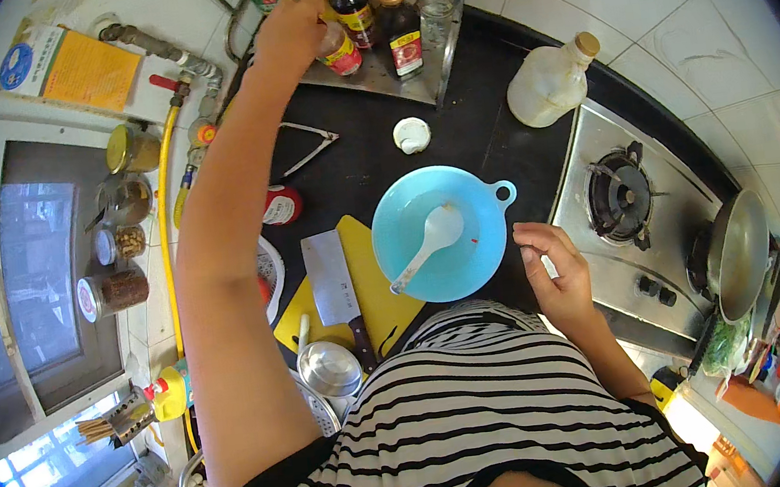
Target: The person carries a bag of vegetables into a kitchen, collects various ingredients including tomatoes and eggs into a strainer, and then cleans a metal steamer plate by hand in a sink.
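My left hand [292, 29] reaches up to the metal shelf at the top, over a bottle [341, 53] with a red and yellow label; its fingertips are partly hidden, so its grip is unclear. My right hand [557, 269] is beside the blue plastic bowl [396, 203], thumb near the bent fingers, apart from the bowl's ring handle. A white spoon [440, 227] rests in the bowl, with a small red bit near it. Left of the bowl, a cleaver [329, 276] lies on a yellow cutting board [365, 246]. A small round white lid [412, 135] lies above the bowl.
Sauce bottles [405, 36] crowd the shelf [371, 81]. Tongs [311, 153] and a red-capped jar [282, 205] lie near my left forearm. A metal ladle [330, 369] overlaps the board's lower edge. At right are a white jug [545, 86], a gas stove [599, 277] and a pan [741, 257].
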{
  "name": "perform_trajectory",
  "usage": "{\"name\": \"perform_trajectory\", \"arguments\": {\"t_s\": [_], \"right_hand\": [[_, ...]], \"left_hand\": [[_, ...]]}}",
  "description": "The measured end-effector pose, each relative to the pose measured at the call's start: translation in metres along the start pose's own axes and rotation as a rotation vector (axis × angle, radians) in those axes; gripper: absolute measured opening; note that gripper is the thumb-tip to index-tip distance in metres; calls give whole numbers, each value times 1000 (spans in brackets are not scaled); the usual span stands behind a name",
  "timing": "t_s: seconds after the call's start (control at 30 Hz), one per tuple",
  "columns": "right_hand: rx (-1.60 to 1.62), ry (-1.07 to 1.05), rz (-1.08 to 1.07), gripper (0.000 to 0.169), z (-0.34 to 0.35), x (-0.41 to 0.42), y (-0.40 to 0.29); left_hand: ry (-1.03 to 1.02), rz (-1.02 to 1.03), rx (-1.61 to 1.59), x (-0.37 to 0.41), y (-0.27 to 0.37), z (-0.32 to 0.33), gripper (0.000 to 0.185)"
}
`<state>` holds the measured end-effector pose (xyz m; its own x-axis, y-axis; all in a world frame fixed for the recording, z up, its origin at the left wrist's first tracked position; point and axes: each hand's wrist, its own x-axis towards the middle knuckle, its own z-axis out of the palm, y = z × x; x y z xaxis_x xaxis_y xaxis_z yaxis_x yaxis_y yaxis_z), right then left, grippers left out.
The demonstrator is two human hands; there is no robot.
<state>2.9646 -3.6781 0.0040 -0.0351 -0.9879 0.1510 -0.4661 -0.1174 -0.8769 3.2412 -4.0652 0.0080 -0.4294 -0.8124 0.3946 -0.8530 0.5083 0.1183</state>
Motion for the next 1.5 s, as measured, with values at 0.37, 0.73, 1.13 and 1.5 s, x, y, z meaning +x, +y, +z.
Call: {"name": "perform_trajectory", "arguments": {"t_s": [0.37, 0.73, 1.13, 1.5], "right_hand": [[-58, 53, 43, 21, -16, -10, 25], [10, 5, 15, 20, -7, 20, 19], [44, -47, -12, 21, 6, 1, 8], [-2, -35, 10, 20, 4, -7, 3]], "left_hand": [[80, -133, -413, -21, 9, -56, 41], [-315, -671, -333, -234, -35, -102, 67], [259, -862, -798, -312, -26, 12, 52], [364, -877, -646, -284, -22, -27, 55]]}}
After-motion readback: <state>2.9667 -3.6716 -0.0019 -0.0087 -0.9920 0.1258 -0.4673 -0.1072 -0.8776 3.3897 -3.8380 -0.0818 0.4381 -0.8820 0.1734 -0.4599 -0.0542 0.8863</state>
